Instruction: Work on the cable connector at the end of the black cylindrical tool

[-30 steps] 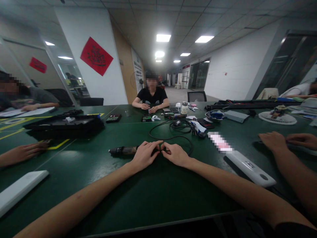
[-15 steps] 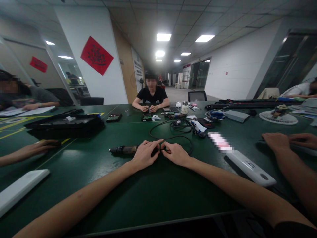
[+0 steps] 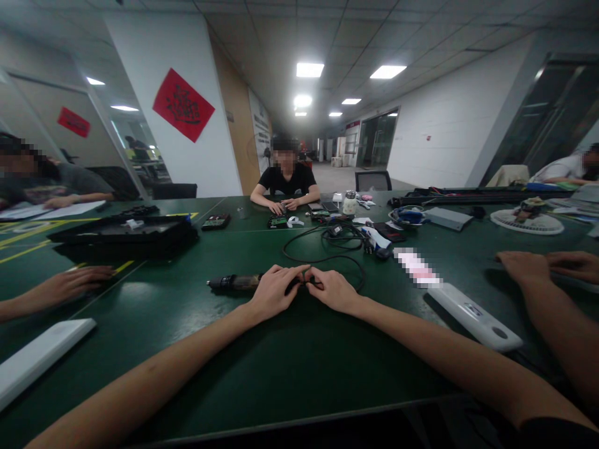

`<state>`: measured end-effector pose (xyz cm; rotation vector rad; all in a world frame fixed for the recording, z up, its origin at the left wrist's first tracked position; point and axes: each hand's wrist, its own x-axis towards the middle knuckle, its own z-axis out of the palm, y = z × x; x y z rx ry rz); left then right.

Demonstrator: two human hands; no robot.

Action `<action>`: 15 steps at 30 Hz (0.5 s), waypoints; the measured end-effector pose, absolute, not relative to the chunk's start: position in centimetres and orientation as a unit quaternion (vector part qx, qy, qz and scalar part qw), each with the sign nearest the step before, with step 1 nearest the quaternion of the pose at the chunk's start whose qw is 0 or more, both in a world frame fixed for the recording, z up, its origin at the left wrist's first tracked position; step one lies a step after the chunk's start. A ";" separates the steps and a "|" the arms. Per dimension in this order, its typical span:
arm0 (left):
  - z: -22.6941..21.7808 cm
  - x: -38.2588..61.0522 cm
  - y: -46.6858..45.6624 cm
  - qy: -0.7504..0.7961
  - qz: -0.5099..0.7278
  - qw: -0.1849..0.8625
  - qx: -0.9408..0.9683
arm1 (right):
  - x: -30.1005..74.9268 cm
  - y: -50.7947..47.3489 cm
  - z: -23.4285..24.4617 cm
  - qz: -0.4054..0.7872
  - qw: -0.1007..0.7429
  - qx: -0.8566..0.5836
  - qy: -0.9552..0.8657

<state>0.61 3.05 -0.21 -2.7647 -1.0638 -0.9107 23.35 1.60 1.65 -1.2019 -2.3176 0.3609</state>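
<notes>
between both grips nothing shifts: left hand (image 3: 274, 292) stays curled over the dark tool (image 3: 231, 284), right hand (image 3: 333, 290) keeps pinching its black cord (image 3: 322, 260) (a co-worker's hand (image 3: 77, 279) creeps nearer, far left).

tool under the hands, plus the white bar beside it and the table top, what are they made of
Tool: dark barrel, brownish and maybe part see-through, black tip; probably plastic with some metal, too blurred to be sure.
White bar: likely moulded plastic, smooth, soft sheen, rounded edges.
Table top: green mat, rubbery-looking, with a dull glare.
</notes>
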 end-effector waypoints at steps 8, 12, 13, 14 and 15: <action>-0.3 0.6 3.1 -0.356 -0.295 0.018 -0.887 | 23.4 1.4 2.0 0.149 0.251 -0.439 -0.850; -0.2 0.5 3.0 -0.352 -0.297 0.012 -0.888 | 23.3 1.3 2.1 0.147 0.250 -0.440 -0.849; -0.1 0.6 3.0 -0.355 -0.294 0.015 -0.887 | 23.3 1.3 2.1 0.146 0.250 -0.442 -0.849; -0.1 0.6 2.9 -0.359 -0.290 0.019 -0.887 | 23.3 1.3 2.2 0.145 0.249 -0.443 -0.849; 0.0 0.6 2.9 -0.363 -0.287 0.023 -0.886 | 23.3 1.2 2.2 0.145 0.247 -0.444 -0.849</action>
